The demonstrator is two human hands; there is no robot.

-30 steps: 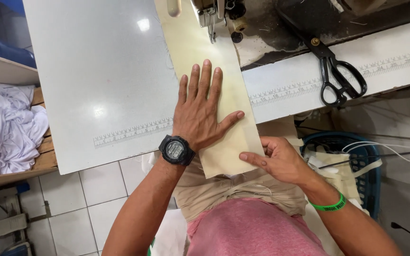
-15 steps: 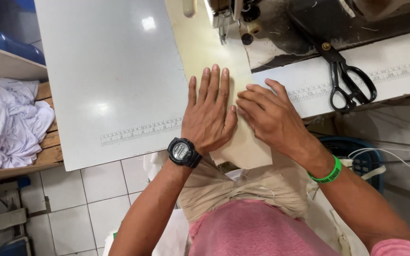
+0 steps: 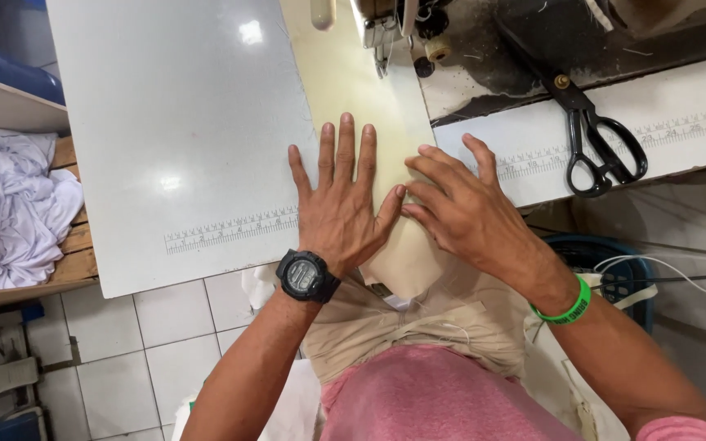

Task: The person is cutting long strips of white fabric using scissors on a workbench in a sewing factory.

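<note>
While both hands, left hand point(image 3: 341, 208) and right hand point(image 3: 459, 212), press flat on one cream fabric strip point(image 3: 361, 90), one pair of scissors point(image 3: 594, 135) lies apart

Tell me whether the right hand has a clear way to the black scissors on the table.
Probably yes: the right hand lies flat on the cream fabric strip, and only bare white table lies between it and the black scissors.

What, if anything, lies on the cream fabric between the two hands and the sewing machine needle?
Nothing visible does. The left hand and right hand press flat on the cream fabric, which runs bare up to the needle.
</note>
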